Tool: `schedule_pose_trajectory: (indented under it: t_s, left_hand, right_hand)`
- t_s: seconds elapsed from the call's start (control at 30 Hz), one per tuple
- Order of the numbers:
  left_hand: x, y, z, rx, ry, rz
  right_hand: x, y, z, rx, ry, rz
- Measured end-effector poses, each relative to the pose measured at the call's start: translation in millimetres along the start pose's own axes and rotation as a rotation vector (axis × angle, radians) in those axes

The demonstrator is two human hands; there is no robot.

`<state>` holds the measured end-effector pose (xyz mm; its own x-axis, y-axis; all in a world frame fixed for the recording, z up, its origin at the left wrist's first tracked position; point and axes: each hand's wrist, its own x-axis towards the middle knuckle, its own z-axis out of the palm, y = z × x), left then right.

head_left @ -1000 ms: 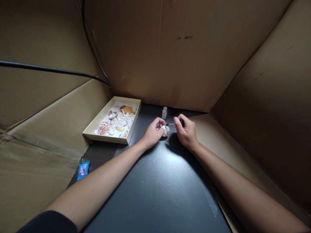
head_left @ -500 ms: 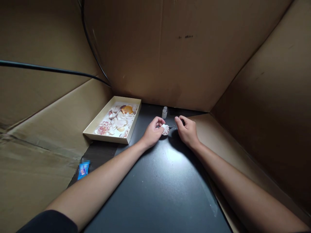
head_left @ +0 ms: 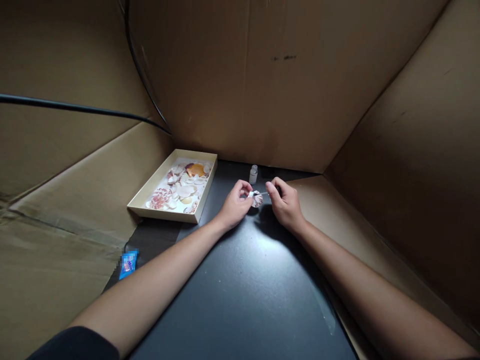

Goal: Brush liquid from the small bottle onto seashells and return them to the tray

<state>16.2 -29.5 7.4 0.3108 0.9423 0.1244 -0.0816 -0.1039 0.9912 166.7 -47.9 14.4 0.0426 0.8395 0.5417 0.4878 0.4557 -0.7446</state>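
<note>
My left hand [head_left: 235,204] pinches a small white and red scallop shell [head_left: 257,200] just above the black table [head_left: 243,290]. My right hand [head_left: 284,202] is closed on a thin brush [head_left: 264,193] with a dark cap, and the brush tip touches the shell. A small clear bottle [head_left: 254,174] stands open right behind both hands. A cream tray [head_left: 150,192] with several shells lies to the left of my left hand.
Cardboard walls [head_left: 300,90] close in the table at the back, left and right. A black cable [head_left: 75,106] runs along the left wall. A small blue packet [head_left: 128,262] lies at the table's left edge, near my left forearm.
My right hand pulled the brush back from the shell, then brought its tip onto the shell again. My left hand kept the shell in place.
</note>
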Motion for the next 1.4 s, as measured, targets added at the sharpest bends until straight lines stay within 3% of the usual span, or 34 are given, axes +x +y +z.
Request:
schedule_pose_trajectory:
  t_s: [0.63,0.97,1.27,1.4]
  left_hand:
    - [0.5,-3.1,-1.9,0.030,0.020,0.008]
    - [1.2,-5.8,-2.9,0.071,0.023,0.009]
    - [1.8,-5.4,-2.4,0.036,0.028,-0.003]
    - [1.5,-5.4,-2.7,0.043,0.034,0.004]
  right_hand:
    - [-2.4,-5.0,1.1,-0.114,-0.052,-0.024]
    - [1.2,1.7,-4.0,-0.189,0.061,0.030]
    - [-1.1,-5.5,0.3,-0.180,-0.005,-0.029]
    - [0.1,-2.5,-2.3,-0.274,0.033,0.031]
